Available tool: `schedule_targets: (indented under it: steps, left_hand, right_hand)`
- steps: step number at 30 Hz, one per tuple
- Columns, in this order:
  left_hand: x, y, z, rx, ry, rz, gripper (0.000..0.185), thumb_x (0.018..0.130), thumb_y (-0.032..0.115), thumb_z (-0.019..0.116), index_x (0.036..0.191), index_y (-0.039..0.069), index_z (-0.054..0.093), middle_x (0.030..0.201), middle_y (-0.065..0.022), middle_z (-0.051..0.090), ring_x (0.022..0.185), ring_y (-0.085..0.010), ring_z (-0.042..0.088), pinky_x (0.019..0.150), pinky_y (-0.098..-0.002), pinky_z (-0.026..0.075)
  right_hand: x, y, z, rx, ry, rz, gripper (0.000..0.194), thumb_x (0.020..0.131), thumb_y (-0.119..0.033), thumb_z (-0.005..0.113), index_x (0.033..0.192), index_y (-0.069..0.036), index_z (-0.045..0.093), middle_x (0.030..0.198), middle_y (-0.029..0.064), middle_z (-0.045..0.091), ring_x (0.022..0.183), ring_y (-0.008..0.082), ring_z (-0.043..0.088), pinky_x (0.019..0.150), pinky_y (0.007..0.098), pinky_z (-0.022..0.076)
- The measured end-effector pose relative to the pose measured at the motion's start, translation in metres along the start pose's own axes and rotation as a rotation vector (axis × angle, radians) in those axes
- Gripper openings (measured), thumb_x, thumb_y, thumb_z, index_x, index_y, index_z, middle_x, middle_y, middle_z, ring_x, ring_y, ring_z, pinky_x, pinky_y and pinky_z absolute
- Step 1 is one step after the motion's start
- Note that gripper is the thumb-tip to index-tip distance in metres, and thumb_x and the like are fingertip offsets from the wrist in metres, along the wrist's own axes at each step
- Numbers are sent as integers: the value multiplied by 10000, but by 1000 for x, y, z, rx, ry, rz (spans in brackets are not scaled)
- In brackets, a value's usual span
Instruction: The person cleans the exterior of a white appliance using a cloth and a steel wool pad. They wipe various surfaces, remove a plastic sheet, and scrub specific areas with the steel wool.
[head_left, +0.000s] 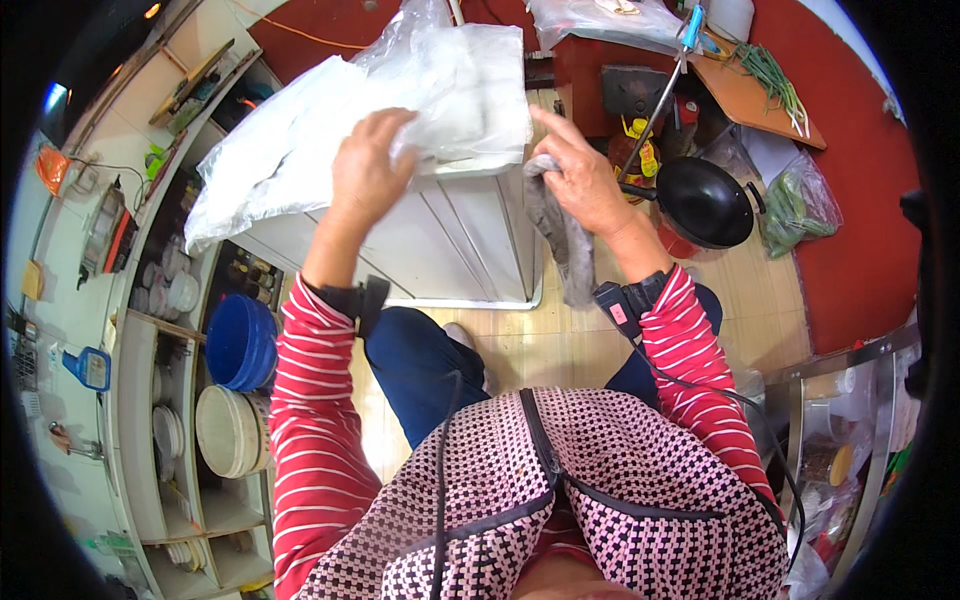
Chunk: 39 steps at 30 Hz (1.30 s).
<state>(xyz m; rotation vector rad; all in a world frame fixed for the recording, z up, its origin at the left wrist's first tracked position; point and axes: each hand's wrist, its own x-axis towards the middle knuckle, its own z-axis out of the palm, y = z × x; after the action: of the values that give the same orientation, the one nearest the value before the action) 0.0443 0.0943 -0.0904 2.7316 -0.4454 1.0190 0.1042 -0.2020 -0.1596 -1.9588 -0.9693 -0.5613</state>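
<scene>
A white appliance or cabinet (450, 232) stands before me, its top covered by crumpled white and clear plastic sheeting (300, 135). Over the sheeting's near edge is my left hand (373, 169), blurred, its fingers and thumb apart; whether it touches the plastic I cannot tell. My right hand (574, 169) is just beyond the right corner of the sheeting, with the index finger stretched towards it. A grey cloth (559, 225) hangs down from under the curled fingers of that hand. Both wrists wear black bands.
On the right, a black wok (705, 202) sits near an oil bottle (634, 150) and a bag of green vegetables (802, 206). Spring onions (772, 79) lie on a wooden board (750, 97). Blue (240, 341) and cream (229, 431) buckets stand by the left shelves (154, 345).
</scene>
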Motion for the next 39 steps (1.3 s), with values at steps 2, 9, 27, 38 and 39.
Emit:
schedule_targets:
  steps: [2, 9, 27, 38, 39]
  left_hand:
    - [1, 23, 7, 23, -77, 41, 543, 809, 177, 702, 1340, 117, 609, 1381, -134, 593, 1291, -352, 542, 1072, -458, 447]
    - [3, 39, 16, -38, -188, -91, 599, 887, 350, 727, 1416, 116, 574, 1460, -158, 542, 1368, -352, 493, 1125, -451, 410]
    - [31, 37, 31, 62, -239, -175, 481, 979, 392, 609, 1334, 68, 628, 1405, -179, 588, 1280, -376, 562, 1077, -445, 442]
    - [141, 46, 75, 241, -620, 96, 475, 1056, 371, 454, 1413, 78, 565, 1498, -159, 521, 1423, -367, 434, 1171, -411, 352]
    - [149, 44, 86, 301, -717, 75, 494, 1060, 394, 433, 1422, 82, 559, 1507, -156, 512, 1436, -368, 417, 1182, -410, 336]
  right_hand:
    - [2, -4, 4, -31, 50, -96, 299, 790, 51, 606, 1074, -40, 613, 1360, 149, 604, 1115, 354, 646, 907, 402, 530]
    - [3, -21, 18, -47, 149, -93, 291, 806, 11, 643, 1082, -60, 582, 1031, 137, 645, 987, 371, 630, 838, 461, 528]
    - [-3, -46, 30, 316, 223, -48, 239, 834, -26, 639, 1070, -10, 607, 1164, 185, 648, 1040, 381, 649, 871, 453, 541]
    - [-113, 71, -25, 211, 68, 198, 302, 804, -12, 622, 1104, -42, 602, 1090, 183, 640, 1019, 412, 628, 867, 460, 515]
    - [-124, 82, -30, 184, 72, 227, 301, 804, -10, 622, 1103, -44, 602, 1085, 183, 640, 1015, 415, 628, 862, 463, 516]
